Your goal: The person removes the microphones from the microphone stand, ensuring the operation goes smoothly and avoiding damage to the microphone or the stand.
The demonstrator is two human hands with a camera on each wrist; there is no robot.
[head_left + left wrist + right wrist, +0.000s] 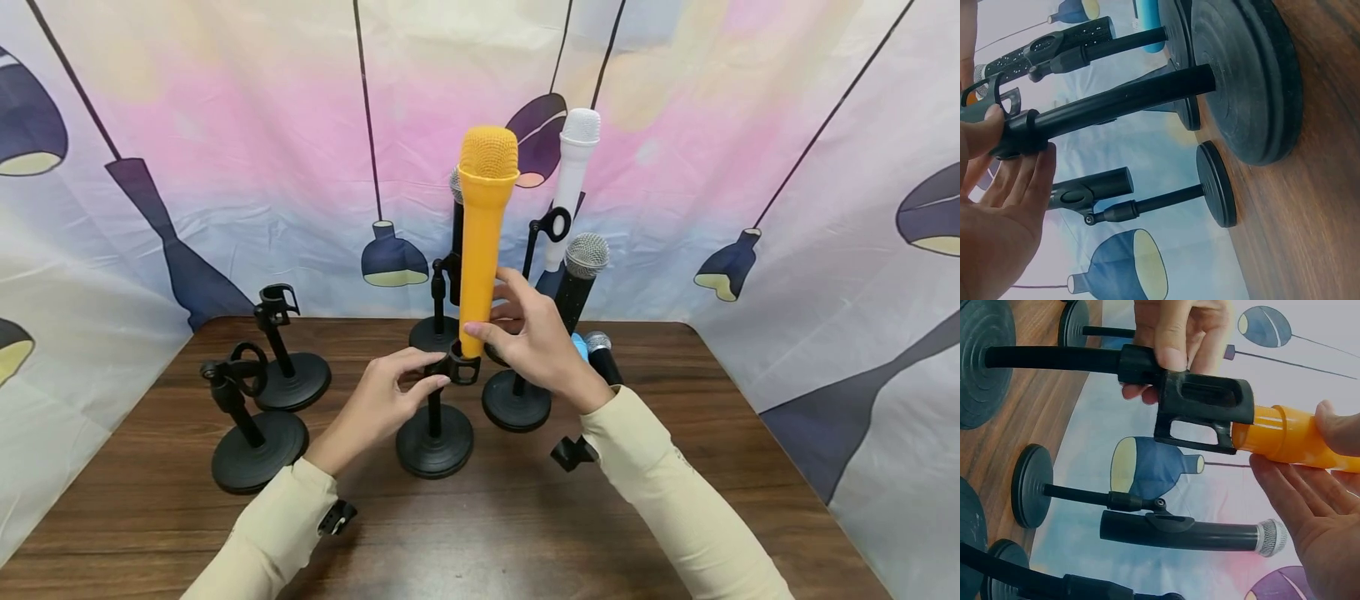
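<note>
A yellow microphone [483,233] stands upright, its lower part held between the thumb and fingers of my right hand [536,342]. Below it is a black desk stand [435,442] with a round base on the wooden table. My left hand [382,396] pinches this stand at its neck, just beside the holder clip [465,367]. In the right wrist view, the microphone's bottom end [1260,434] sits at the mouth of the clip [1207,409]. How deep it goes in is hard to tell. The left wrist view shows thumb and fingers [1016,175] around the stand's neck.
Two black stands [258,450] with bare clips are at the left. Behind stand a black microphone [457,217] and a white microphone [573,167] on stands. Right of my right hand are black microphones [581,275] with silver heads, and a black clip part [573,452] near my sleeve.
</note>
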